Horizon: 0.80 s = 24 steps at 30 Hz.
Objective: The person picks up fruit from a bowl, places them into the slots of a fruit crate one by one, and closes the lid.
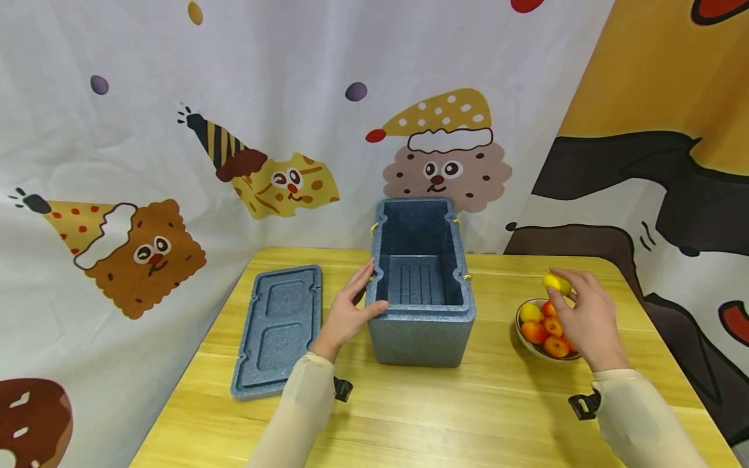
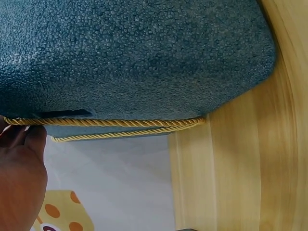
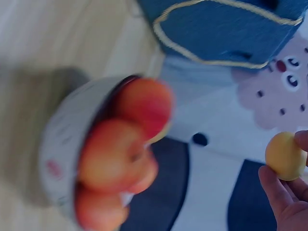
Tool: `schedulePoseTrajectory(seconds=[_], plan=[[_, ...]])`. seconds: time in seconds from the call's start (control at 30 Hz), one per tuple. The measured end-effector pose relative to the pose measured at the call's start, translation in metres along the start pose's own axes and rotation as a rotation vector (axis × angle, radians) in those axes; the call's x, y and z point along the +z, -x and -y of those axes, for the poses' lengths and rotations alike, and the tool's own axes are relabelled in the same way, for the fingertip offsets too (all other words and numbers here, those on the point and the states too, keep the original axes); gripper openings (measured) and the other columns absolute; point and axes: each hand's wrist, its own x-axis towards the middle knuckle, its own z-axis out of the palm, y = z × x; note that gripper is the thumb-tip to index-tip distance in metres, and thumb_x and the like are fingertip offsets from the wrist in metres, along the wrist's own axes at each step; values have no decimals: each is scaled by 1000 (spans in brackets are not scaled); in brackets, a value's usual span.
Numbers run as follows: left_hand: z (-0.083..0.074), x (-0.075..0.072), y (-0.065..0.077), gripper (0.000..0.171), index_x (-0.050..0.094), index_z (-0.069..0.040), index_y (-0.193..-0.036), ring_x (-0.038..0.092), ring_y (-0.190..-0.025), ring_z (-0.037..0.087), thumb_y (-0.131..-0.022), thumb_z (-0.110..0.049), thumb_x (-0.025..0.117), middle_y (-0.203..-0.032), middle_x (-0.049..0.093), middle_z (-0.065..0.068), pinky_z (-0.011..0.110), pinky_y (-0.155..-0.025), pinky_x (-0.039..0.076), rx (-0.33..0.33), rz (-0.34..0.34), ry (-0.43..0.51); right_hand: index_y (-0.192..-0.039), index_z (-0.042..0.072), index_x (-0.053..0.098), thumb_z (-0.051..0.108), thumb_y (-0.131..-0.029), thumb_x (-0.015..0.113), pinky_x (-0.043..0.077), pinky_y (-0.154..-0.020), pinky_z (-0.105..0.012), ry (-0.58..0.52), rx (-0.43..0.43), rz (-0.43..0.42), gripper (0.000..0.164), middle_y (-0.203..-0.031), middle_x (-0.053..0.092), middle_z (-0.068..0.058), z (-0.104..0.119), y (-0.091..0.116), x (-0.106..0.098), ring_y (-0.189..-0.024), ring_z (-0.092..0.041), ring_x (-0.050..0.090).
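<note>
A grey-blue foam box (image 1: 419, 338) with its top off stands on the table, its ribbed floor showing. My left hand (image 1: 346, 317) rests at its near left corner, fingers extended along the left side and thumb by the front rim. In the left wrist view, that hand (image 2: 21, 175) is beside the box's yellow rope (image 2: 130, 122). My right hand (image 1: 588, 318) pinches a yellow lemon-like fruit (image 1: 556, 283) between thumb and fingers, above the fruit bowl (image 1: 529, 346). The same yellow fruit (image 3: 285, 156) is at the right of the right wrist view, apart from the bowl.
The box's lid (image 1: 281, 331) lies flat on the table (image 1: 409, 416), left of the box. In the bowl are several orange-red fruits (image 1: 554, 346) and another yellow fruit (image 1: 531, 312). A cartoon-printed cloth (image 1: 292, 78) hangs behind the table.
</note>
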Motion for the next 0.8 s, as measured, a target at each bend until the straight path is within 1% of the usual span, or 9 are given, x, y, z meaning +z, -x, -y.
schedulePoseTrajectory(seconds=[0.03,0.13,0.3,0.37,0.43,0.6,0.8], plan=[[-3,0,1,81,28,5,-150,24,-143,30,-91,-30,72,-159,23,17,48,-112,25,5,-1,4,-135,-4,54,11,-99,59,43,-89,-64,-20,-12,-6,39,-127,48,-28,6,-3,1,-114,-49,47],[-3,1,1,85,29,7,-149,25,-143,33,-89,-35,72,-158,23,19,52,-111,24,22,-3,19,-134,-2,56,11,-99,59,44,-89,-61,-42,-38,-20,38,-126,50,-25,19,-9,4,-114,-47,50],[1,2,0,96,30,7,-149,25,-142,35,-84,-50,71,-158,23,21,57,-110,23,40,7,38,-132,0,59,12,-98,61,46,-90,-57,-84,-86,-37,36,-129,51,-19,33,-16,11,-116,-41,52],[2,2,0,98,30,8,-149,25,-143,35,-82,-52,70,-158,23,21,57,-110,22,44,7,49,-131,1,60,12,-97,62,46,-90,-55,-104,-109,-41,36,-129,52,-16,39,-20,15,-116,-38,52],[2,2,0,97,29,8,-149,24,-143,34,-83,-49,71,-158,23,21,58,-110,22,47,3,60,-130,0,60,10,-96,64,47,-89,-53,-128,-142,-44,35,-127,53,-16,46,-24,19,-115,-36,54],[1,1,2,87,30,7,-149,24,-143,31,-87,-36,73,-158,24,20,56,-111,22,35,-12,67,-126,-1,62,1,-92,68,49,-87,-49,-201,-236,-39,35,-122,55,-16,70,-32,32,-110,-33,57],[-2,1,3,77,30,4,-151,25,-143,28,-91,-21,73,-158,24,17,50,-112,24,6,-17,35,-125,1,64,0,-91,68,50,-88,-52,-265,-311,10,34,-120,57,-14,97,-36,47,-107,-32,57]])
